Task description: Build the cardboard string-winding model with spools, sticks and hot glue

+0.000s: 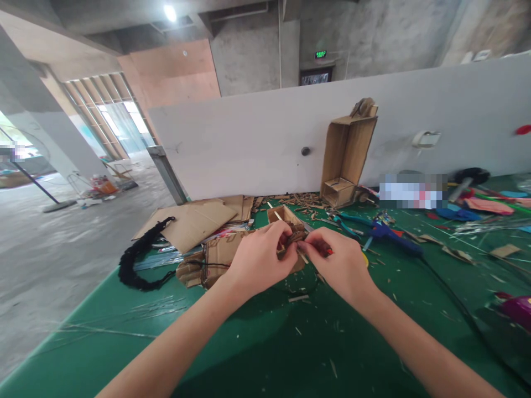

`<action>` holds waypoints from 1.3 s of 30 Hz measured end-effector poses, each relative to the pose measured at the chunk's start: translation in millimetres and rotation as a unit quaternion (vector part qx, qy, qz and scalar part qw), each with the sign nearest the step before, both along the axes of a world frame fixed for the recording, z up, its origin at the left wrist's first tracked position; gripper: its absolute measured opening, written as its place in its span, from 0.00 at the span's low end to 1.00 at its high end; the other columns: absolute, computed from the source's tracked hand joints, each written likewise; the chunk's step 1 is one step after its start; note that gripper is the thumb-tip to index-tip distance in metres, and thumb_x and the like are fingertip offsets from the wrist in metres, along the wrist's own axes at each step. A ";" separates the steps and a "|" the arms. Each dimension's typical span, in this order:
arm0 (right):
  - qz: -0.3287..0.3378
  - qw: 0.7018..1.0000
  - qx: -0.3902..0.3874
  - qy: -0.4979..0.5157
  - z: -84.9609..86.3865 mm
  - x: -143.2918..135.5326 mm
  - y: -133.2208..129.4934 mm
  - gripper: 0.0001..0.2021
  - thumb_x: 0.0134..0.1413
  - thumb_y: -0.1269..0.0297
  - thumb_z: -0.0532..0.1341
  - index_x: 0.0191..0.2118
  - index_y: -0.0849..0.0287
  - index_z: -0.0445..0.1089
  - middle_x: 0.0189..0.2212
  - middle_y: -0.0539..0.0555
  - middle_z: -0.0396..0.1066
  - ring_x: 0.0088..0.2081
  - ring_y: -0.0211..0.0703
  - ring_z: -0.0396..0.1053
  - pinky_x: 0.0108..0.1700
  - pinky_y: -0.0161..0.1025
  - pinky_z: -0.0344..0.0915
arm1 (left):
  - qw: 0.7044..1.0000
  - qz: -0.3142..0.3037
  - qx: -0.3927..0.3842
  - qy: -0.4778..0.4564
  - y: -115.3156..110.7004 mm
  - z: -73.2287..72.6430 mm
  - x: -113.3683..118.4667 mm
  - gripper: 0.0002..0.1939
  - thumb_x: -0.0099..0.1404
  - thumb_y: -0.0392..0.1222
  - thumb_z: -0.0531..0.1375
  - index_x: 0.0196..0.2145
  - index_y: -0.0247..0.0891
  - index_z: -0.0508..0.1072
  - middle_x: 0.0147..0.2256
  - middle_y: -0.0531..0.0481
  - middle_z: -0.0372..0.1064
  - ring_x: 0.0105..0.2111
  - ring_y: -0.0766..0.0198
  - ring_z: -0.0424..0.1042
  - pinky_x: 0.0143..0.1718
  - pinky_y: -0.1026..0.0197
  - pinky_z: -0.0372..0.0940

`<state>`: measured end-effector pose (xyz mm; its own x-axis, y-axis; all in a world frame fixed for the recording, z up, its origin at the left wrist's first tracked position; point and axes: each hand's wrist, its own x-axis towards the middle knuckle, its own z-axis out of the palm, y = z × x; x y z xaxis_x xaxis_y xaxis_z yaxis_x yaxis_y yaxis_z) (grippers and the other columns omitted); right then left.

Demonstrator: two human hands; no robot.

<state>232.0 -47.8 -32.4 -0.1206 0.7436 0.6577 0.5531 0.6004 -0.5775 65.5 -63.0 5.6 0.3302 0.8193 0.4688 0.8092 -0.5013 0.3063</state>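
Observation:
My left hand (261, 257) and my right hand (340, 265) meet above the green table, both closed with fingertips pinched. Between them is a small brown cardboard piece (295, 236), partly covered by the fingers. A thin pale stick (274, 211) pokes up behind my left fingers. Just beyond stands a small open cardboard box (286, 212). Under and left of my left wrist lies a larger cardboard piece (222, 253) with a dark cord across it. Something red shows by my right fingers, too small to name.
A tall cardboard box (350, 157) stands against the white partition (249, 143). Right of my hands lie a blue glue gun (396, 239) with a black cable and teal-handled pliers (342, 224). Flat cardboard (203, 218) and a black fuzzy strip (135, 265) lie left. Scraps litter the green table (257, 342).

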 end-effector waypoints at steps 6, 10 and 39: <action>0.032 0.995 -0.072 0.054 2.9 -1.9 -1.1 0.07 0.51 0.62 0.60 0.25 0.56 0.65 0.21 0.47 0.67 0.21 0.36 0.63 0.23 0.33 0.60 | 1.000 0.006 0.003 0.007 0.1 0.9 0.4 0.05 0.62 0.41 0.53 0.35 0.40 0.66 0.31 0.52 0.73 0.30 0.62 0.72 0.29 0.59 0.63; 0.029 0.994 -0.084 0.067 1.9 -0.7 -0.1 0.07 0.51 0.61 0.60 0.27 0.56 0.64 0.23 0.48 0.67 0.23 0.36 0.64 0.25 0.34 0.63 | 1.000 0.013 -0.002 0.004 0.4 0.6 0.8 0.05 0.62 0.41 0.53 0.36 0.40 0.66 0.31 0.52 0.73 0.30 0.62 0.72 0.30 0.59 0.64; 0.088 0.971 -0.140 0.170 -4.9 -4.5 1.5 0.06 0.52 0.60 0.59 0.34 0.56 0.66 0.32 0.52 0.71 0.34 0.42 0.70 0.37 0.41 0.69 | 0.997 0.057 -0.020 -0.041 -3.6 -3.0 9.0 0.04 0.59 0.40 0.54 0.34 0.41 0.64 0.29 0.52 0.70 0.30 0.60 0.69 0.30 0.58 0.63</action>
<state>227.5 -46.3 -37.3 -0.0731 0.8869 0.4561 0.2050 0.4609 -0.8635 74.5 -66.6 2.6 0.1954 0.8685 0.4556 0.8322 -0.3926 0.3915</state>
